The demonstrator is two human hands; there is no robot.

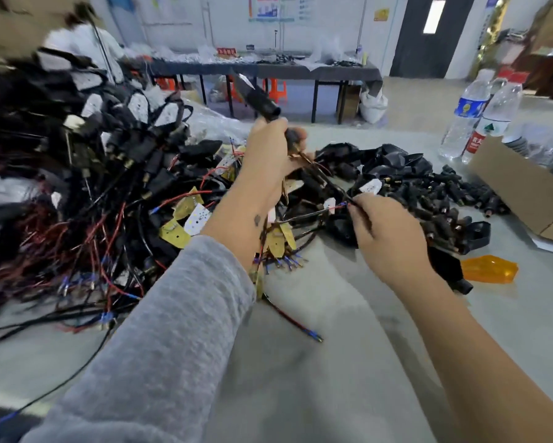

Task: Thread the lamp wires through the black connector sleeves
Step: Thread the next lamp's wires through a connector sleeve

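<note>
My left hand [266, 161] is raised over the table and grips a black connector sleeve [264, 102] that sticks up and back from its fist. A thin black lamp wire [324, 180] runs down from the sleeve's lower end to my right hand [385, 233], which pinches the wire near its blue and red tip [344, 204]. Loose black sleeves [444, 199] lie in a heap to the right. Yellow and white lamp boards with red and black wires [192, 215] lie under my left wrist.
A big tangle of wired black lamps [77, 161] fills the left side of the grey table [332, 314]. Water bottles [480, 116] and a cardboard box [524, 193] stand at the right. An orange lens [489, 270] lies near my right wrist.
</note>
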